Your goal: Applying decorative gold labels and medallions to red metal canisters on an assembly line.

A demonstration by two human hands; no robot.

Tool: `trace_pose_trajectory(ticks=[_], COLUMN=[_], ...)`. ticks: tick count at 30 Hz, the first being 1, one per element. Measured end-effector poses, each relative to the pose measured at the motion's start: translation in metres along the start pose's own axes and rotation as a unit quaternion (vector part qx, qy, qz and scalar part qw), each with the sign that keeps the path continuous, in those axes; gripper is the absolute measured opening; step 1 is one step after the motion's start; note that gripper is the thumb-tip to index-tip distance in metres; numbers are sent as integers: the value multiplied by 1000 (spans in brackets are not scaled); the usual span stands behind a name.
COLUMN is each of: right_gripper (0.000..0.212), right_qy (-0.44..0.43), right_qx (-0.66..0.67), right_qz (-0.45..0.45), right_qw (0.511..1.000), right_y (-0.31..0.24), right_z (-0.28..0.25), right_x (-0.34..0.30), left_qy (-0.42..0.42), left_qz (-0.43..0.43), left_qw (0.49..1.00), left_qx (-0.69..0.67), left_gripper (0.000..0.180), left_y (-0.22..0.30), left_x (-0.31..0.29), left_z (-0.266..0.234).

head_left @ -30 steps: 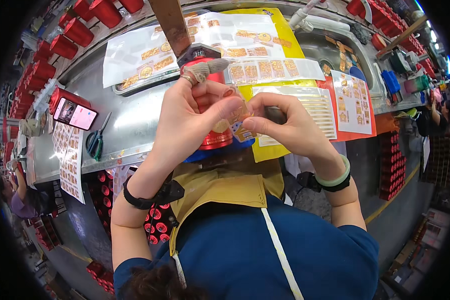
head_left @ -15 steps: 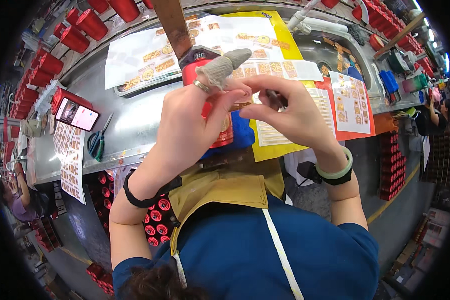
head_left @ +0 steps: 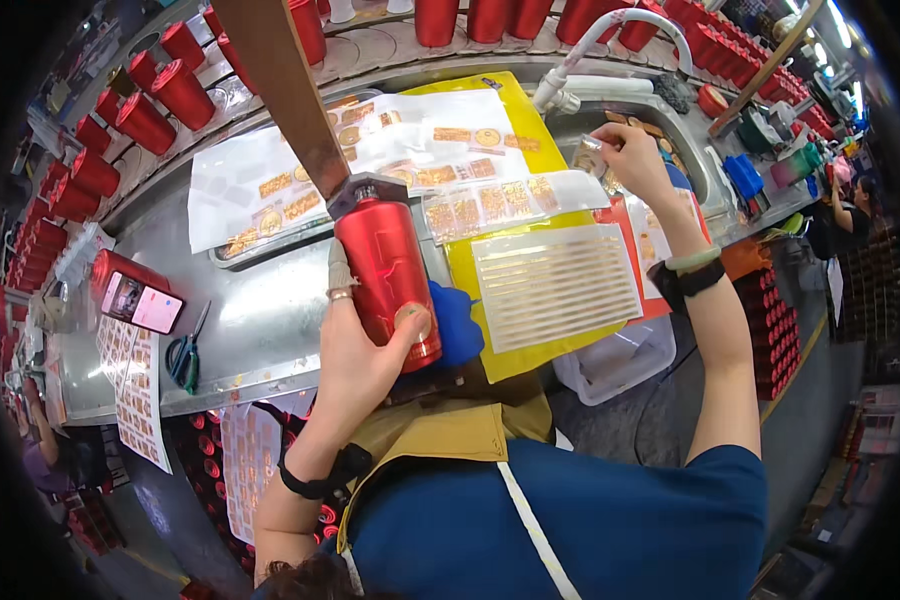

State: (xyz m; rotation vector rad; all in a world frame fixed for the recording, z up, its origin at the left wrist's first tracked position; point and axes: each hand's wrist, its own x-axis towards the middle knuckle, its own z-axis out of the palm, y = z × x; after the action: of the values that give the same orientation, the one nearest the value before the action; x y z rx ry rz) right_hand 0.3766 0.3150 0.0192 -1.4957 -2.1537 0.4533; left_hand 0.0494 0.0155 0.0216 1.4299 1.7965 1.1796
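My left hand (head_left: 355, 345) is wrapped round the lower part of a red metal bottle (head_left: 382, 265), thumb on its front; a grey cloth cot covers one finger. The bottle's end meets a dark block (head_left: 342, 200) at the foot of a brown post (head_left: 282, 90). At the sink's near-left edge, my right hand (head_left: 635, 165) pinches a small crinkled piece of clear film with gold marks (head_left: 588, 155). Below it, sheets of gold decals (head_left: 515, 205) and a sheet of gold strips (head_left: 560, 285) lie on a yellow sheet (head_left: 470, 330).
A metal sink (head_left: 692, 125) with brownish pieces in it has a white tap (head_left: 610, 25) beside it. Blue cloth (head_left: 455, 325) lies by the bottle. Scissors (head_left: 185, 355) and a phone (head_left: 142, 302) are at left. Red cylinders (head_left: 180, 95) stand along the back.
My hands, together over the bottle before, have separated. The left has come down onto the bottle's side; the right has swung out to the sink. The view has shifted too.
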Motion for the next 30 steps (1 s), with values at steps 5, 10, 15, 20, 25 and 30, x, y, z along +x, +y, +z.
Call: trace_pose_trajectory(ticks=[5, 10, 15, 20, 25, 30], right_gripper=[20, 17, 19, 30, 20, 7], right_qy=[-49, -97, -73, -25, -95, -148], right_qx=[-129, -222, -162, -160, 97, 121], right_qz=[65, 63, -56, -169, -158, -198], right_qw=[988, 968, 982, 972, 978, 961], right_y=[47, 140, 91, 3, -155, -207], right_z=[34, 91, 59, -39, -8, 12], right_x=[47, 63, 65, 40, -57, -94], left_qy=[-3, -79, -37, -47, -78, -54], left_qz=[-5, -56, -24, 12, 3, -55], left_qw=[995, 985, 976, 977, 957, 930], left_qx=[-96, -144, -212, -206, -280, -360], left_gripper=[85, 99, 94, 86, 99, 95], left_y=[-9, -17, -27, -22, -26, -30], left_x=[-5, -12, 0, 10, 11, -2], left_z=[0, -7, 3, 0, -2, -1])
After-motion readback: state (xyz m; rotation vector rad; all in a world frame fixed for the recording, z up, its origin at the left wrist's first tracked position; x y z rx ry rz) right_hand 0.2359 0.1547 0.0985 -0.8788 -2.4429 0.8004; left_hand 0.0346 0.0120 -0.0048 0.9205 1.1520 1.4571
